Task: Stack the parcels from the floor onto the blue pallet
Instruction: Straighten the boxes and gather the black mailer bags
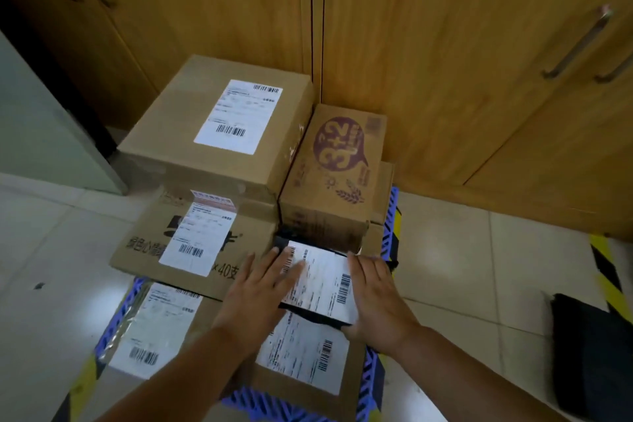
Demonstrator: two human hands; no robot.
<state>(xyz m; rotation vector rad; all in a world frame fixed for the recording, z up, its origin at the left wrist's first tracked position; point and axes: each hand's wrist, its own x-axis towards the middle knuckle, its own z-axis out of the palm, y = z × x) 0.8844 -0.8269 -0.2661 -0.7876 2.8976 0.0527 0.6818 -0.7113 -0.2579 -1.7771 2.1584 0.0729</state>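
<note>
While both hands bracketed the black parcel point(320, 288), it lay flat on the front right carton point(301, 363) of the stack on the blue pallet point(371, 377), its white label upward and its far end just short of the printed carton point(334, 178) behind it. The parcel's long axis ran from near to far, leaning slightly rightward. The left hand point(263, 291) lay on its left part with fingers straight, pressing on the label rather than curling round anything. The right hand point(375, 298) sat along the right edge, fingers extended up the side; the thumb was hidden, so a true grip there could not be confirmed, and it read as an open, steadying hand. Neither hand was clearly nearer. Any squaring nudge would probably run forward along that axis, toward the printed carton. Another dark parcel point(589, 346) waited on the floor point(479, 284), well apart, to the right.
</note>
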